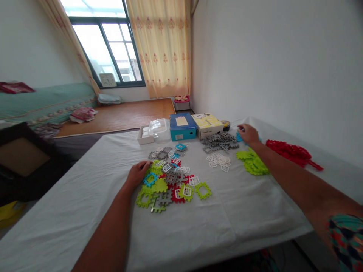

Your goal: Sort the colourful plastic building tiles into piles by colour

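A mixed pile of green, grey, red, blue and white plastic puzzle tiles (170, 183) lies in the middle of the white table (85, 211). My left hand (138, 173) rests at the pile's left edge, fingers curled on a green tile. My right hand (248, 133) reaches far right, fingers closed over blue tiles (239, 136), what it grips partly hidden. Beside it lie sorted heaps: grey tiles (219, 141), small white tiles (219, 160), green tiles (252, 162) and red tiles (292, 152).
At the table's far edge stand a blue box (182, 127), a yellow-white box (207, 124), a clear plastic container (159, 128) on a white tray and a dark round tin (226, 124). A wall runs along the right. A bed and window lie beyond.
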`<state>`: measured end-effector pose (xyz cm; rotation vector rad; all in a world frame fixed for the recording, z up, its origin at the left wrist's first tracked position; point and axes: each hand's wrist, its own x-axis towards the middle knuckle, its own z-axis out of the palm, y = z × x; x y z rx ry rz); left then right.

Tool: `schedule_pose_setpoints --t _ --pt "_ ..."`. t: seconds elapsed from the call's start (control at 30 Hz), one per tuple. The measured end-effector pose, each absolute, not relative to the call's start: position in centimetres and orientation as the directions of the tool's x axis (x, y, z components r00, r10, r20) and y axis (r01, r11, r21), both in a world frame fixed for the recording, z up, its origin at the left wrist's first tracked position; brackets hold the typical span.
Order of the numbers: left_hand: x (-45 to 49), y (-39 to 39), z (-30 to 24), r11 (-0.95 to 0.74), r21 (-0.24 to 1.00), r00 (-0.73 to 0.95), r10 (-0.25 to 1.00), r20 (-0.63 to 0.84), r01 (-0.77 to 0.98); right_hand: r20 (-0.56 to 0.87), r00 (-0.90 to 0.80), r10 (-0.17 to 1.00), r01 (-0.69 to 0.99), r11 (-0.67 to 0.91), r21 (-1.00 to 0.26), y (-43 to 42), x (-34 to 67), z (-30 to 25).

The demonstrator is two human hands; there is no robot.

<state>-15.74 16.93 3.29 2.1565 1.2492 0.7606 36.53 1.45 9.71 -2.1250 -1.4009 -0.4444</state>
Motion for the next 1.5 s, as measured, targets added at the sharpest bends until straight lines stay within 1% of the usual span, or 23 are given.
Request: schedule_pose_setpoints --t 0.03,0.07,0.13,0.17,0.2,0.23,0.3,0.43,0.53,0.6,0.87,0.97,1.03,1.1,1.13,1.2,1.27,1.33,1.37,1.43,1.5 --pt "-15.7 16.9 3.3 -0.436 0.68 0.415 0.886 0.207 0.59 0.534 0.338 0.775 0.936 -0.219 -0.274 2.5 34.6 9.5" --pt "-15.7 16.9 3.2 -0.441 0.677 0.417 0.884 0.213 0.589 0.513 0.241 0.824 0.952 -0.097 -0.291 3.4 32.3 9.3" --pt "-15.8 17.0 2.9 -0.454 0.675 0.427 0.876 0.222 0.582 0.424 -0.076 0.903 0.927 0.22 -0.304 5.2 26.9 8.4" --pt "-15.8 17.1 2.7 -0.459 0.675 0.433 0.873 0.225 0.577 0.37 -0.24 0.898 0.886 0.358 -0.294 5.9 24.1 7.9" --pt "-15.9 17.2 2.5 -0.463 0.677 0.438 0.87 0.226 0.571 0.329 -0.377 0.866 0.842 0.468 -0.267 6.5 21.4 7.3" --pt "-15.9 17.3 2.3 -0.466 0.682 0.441 0.868 0.228 0.564 0.292 -0.464 0.837 0.812 0.533 -0.239 7.1 19.0 6.8" --pt "-16.0 17.4 2.0 -0.471 0.692 0.446 0.864 0.234 0.548 0.213 -0.56 0.801 0.784 0.595 -0.176 8.0 15.3 5.8" --pt "-16.0 17.4 1.8 -0.494 0.688 0.452 0.853 0.262 0.532 0.069 -0.617 0.784 0.783 0.62 -0.049 9.4 12.7 5.4" --pt "-15.9 17.3 1.9 -0.502 0.677 0.454 0.849 0.268 0.538 -0.019 -0.6 0.799 0.799 0.601 0.022 9.7 13.3 6.4" --pt "-15.8 17.2 2.0 -0.5 0.672 0.453 0.851 0.265 0.546 -0.058 -0.569 0.821 0.821 0.571 0.029 9.5 14.1 7.1" --pt "-15.9 17.7 1.8 -0.521 0.641 0.463 0.842 0.278 0.563 -0.049 -0.468 0.883 0.881 0.461 -0.112 6.9 15.7 6.6" --pt "-15.9 17.7 1.8 -0.518 0.637 0.465 0.843 0.269 0.57 0.024 -0.471 0.882 0.87 0.469 -0.152 6.6 16.1 6.5" --pt "-16.0 17.7 1.9 -0.511 0.633 0.465 0.847 0.257 0.582 0.128 -0.465 0.876 0.851 0.482 -0.21 6.3 16.5 6.8" --pt "-16.0 17.7 2.0 -0.51 0.631 0.469 0.847 0.249 0.585 0.207 -0.43 0.879 0.828 0.476 -0.298 5.7 16.9 7.4" --pt "-16.0 17.6 2.0 -0.51 0.632 0.471 0.846 0.248 0.583 0.215 -0.406 0.888 0.816 0.459 -0.352 5.4 17.1 7.6" --pt "-16.0 17.6 2.2 -0.511 0.635 0.474 0.845 0.249 0.579 0.176 -0.37 0.912 0.791 0.408 -0.456 4.4 17.8 8.1" --pt "-16.1 17.5 2.3 -0.508 0.64 0.47 0.847 0.249 0.576 0.131 -0.346 0.929 0.777 0.362 -0.516 3.5 19.3 8.5" --pt "-16.1 17.5 2.4 -0.5 0.649 0.466 0.851 0.244 0.574 0.142 -0.274 0.951 0.791 0.307 -0.53 2.7 21.8 8.8" --pt "-16.2 17.5 2.5 -0.498 0.652 0.465 0.852 0.241 0.572 0.164 -0.211 0.964 0.804 0.266 -0.532 2.4 23.5 8.9" --pt "-16.2 17.6 2.5 -0.497 0.651 0.465 0.852 0.241 0.574 0.206 -0.032 0.978 0.814 0.145 -0.562 1.8 27.7 9.1" --pt "-16.3 17.7 2.6 -0.496 0.64 0.464 0.854 0.235 0.587 0.235 0.184 0.954 0.794 -0.004 -0.608 1.0 32.7 9.0"
